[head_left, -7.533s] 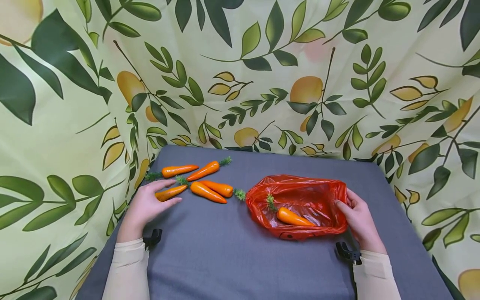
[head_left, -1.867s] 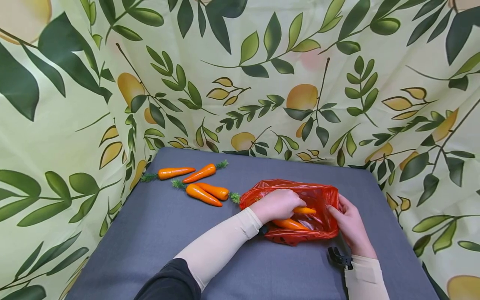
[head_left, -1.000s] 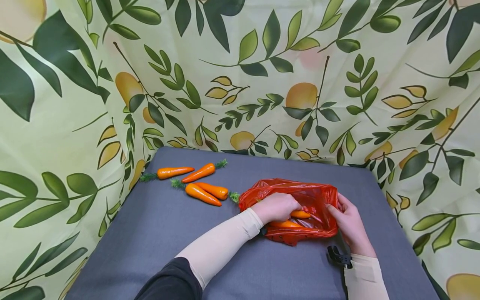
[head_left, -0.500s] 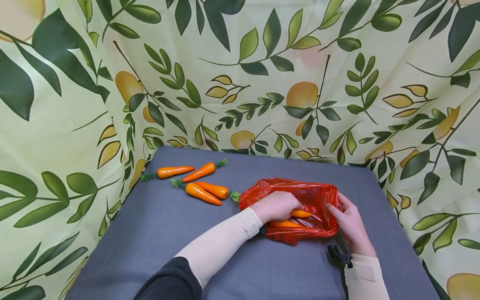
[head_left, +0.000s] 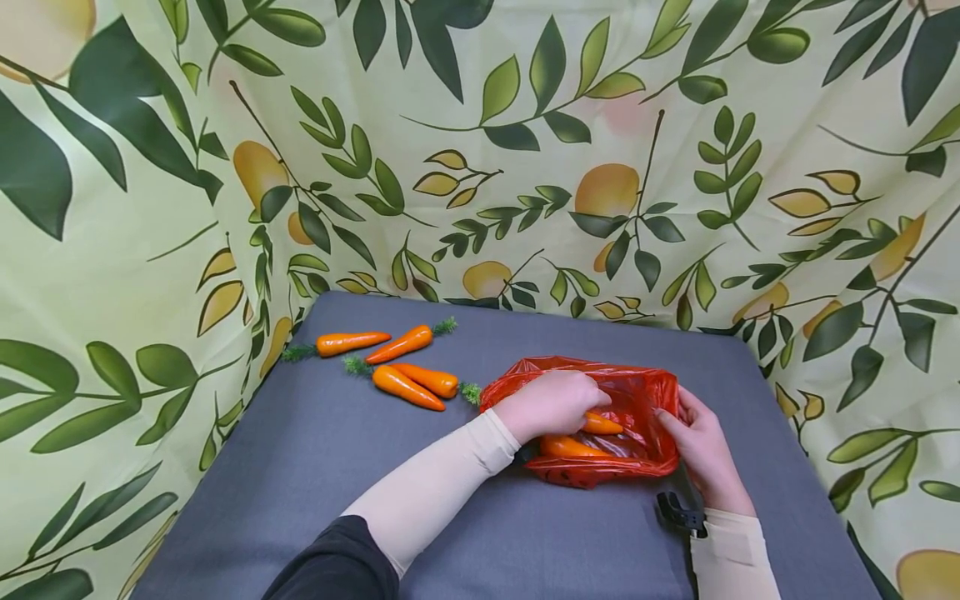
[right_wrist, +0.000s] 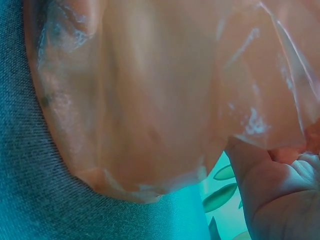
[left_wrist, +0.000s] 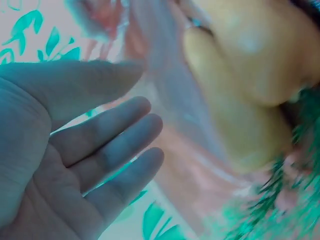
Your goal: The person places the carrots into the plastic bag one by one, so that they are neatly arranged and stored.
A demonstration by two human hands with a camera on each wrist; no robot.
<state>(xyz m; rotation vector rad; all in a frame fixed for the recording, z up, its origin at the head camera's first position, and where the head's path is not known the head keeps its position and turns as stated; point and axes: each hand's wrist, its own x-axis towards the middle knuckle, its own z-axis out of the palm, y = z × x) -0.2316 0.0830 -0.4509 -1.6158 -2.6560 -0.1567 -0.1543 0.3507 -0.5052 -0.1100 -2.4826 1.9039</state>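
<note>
My left hand is over the mouth of a red plastic bag, coming in from the left. In the left wrist view its fingers are loosely extended and hold nothing, apart from two orange carrots with green tops. One carrot lies in the front of the bag; the other carrot lies behind it, partly hidden by the hand. My right hand grips the bag's right rim, thumb inside, and keeps the mouth spread. In the right wrist view the bag covers most of that hand's fingers.
Several more carrots lie on the grey cloth-covered table, left of the bag. The green top of one lies close to the bag's left edge. A leaf-patterned curtain hangs behind and at both sides.
The left hand has gone from the carrots at left into the bag, bringing a second carrot. It has now let go and lifted slightly. The right hand keeps its grip on the rim.
</note>
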